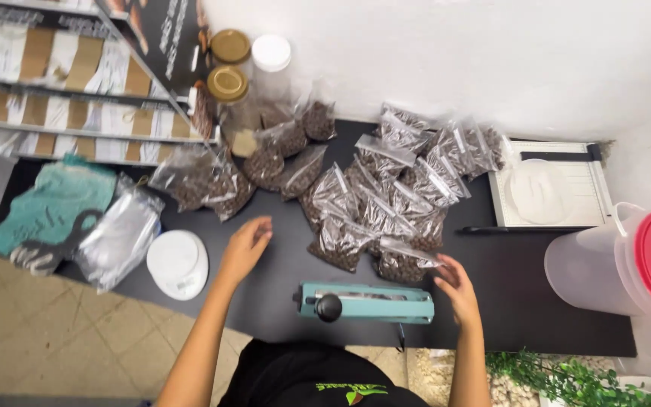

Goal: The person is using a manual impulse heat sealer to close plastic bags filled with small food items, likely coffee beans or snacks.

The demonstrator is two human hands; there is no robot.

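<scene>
- Lowest in the frame, just above the black shirt, a teal heat sealer lies on the black table.
- The right hand hovers open and empty, nearest a sealed bag of brown pellets at centre; it looks light, crinkly and slippery, best pinched by its flat top seam.
- The left hand is open and empty beside a white scale.
</scene>
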